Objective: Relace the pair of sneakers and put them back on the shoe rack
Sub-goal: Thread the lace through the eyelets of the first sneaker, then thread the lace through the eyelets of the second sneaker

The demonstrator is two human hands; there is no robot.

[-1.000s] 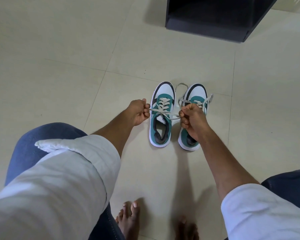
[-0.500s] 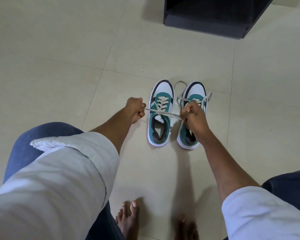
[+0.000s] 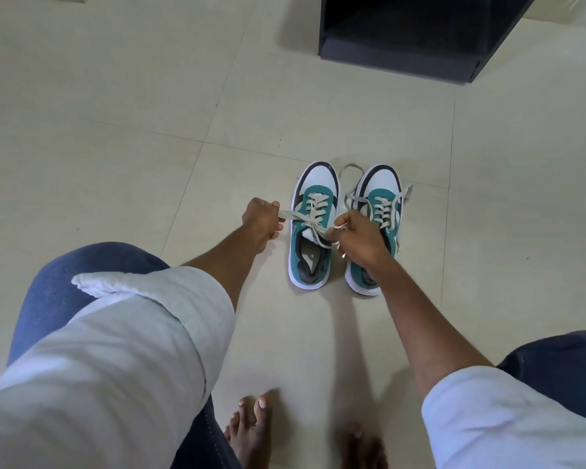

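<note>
Two white, teal and black sneakers stand side by side on the tiled floor, toes pointing away from me. The left sneaker point(image 3: 313, 228) has its grey lace point(image 3: 305, 218) threaded up to the top eyelets. My left hand point(image 3: 261, 220), just left of that shoe, is closed on one lace end. Over the gap between the shoes, my right hand point(image 3: 361, 236) grips the other end, and the lace stretches across the tongue. The right sneaker point(image 3: 379, 211) is partly hidden by my right hand; its lace ends lie loose beside it.
A dark shoe rack point(image 3: 403, 45) stands on the floor beyond the sneakers at the upper right. My bare feet point(image 3: 254, 424) rest on the tiles near the bottom, with my knees in blue jeans on both sides.
My right hand has moved slightly left and down, and the lace between my hands now slopes and looks less taut. The sneakers have stayed in place.
</note>
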